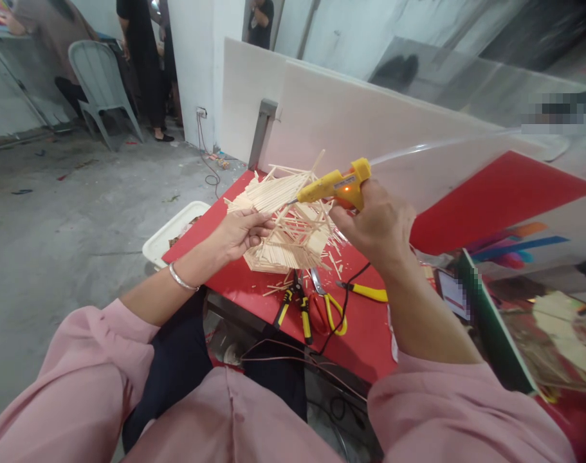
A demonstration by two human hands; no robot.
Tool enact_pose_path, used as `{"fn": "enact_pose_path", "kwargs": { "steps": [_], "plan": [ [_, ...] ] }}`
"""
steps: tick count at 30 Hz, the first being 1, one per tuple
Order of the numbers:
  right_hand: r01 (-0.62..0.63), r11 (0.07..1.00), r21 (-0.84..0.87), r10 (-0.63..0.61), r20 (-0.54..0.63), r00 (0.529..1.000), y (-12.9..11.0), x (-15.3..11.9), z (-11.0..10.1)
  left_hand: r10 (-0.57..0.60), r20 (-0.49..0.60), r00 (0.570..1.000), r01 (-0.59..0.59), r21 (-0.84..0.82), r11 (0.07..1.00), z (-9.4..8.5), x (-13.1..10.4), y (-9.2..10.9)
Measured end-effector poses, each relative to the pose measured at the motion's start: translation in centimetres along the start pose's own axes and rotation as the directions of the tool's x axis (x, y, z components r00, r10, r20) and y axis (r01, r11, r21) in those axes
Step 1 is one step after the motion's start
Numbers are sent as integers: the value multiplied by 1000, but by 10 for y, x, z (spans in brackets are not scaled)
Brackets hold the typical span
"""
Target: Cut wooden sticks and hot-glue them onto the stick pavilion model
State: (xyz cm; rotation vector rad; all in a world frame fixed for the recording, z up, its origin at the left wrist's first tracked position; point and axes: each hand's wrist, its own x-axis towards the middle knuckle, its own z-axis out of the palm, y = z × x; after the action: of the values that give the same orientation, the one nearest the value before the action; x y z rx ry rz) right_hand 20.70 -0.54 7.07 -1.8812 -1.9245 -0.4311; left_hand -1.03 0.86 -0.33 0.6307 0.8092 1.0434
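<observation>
My right hand (382,222) is wrapped round a yellow hot glue gun (338,184) with a small orange light glowing on its side. A clear glue stick (418,149) trails from its back end. The nozzle points left and meets, or nearly meets, the edge of a model built from thin wooden sticks (276,191). My left hand (247,235) pinches the near edge of that model's slatted panel between thumb and fingers. Lower parts of the stick model (287,251) rest on the red tabletop (242,292), with loose sticks (335,260) scattered to the right.
Black-and-yellow pliers (295,305), red-and-yellow-handled scissors (326,302) and yellow-handled cutters (370,292) lie near the front edge. A black cord (341,315) crosses there. White boards (350,122) lean behind. A white tray (160,241) stands left; a chair (102,80) and people are farther back.
</observation>
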Motion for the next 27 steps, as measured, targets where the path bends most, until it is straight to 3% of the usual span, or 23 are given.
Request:
{"fn": "enact_pose_path", "kwargs": {
  "steps": [11,18,27],
  "plan": [
    [-14,1000,-11,14,12,1000,0,1,0,10,43,999,-12,27,1000,-7,1,-5],
    [51,999,19,-49,-75,996,6,-1,5,13,38,999,-13,9,1000,-11,-3,-7],
    [24,998,-56,-26,-30,999,0,-1,1,26,37,999,-26,2,1000,-10,-3,-7]
  ]
}}
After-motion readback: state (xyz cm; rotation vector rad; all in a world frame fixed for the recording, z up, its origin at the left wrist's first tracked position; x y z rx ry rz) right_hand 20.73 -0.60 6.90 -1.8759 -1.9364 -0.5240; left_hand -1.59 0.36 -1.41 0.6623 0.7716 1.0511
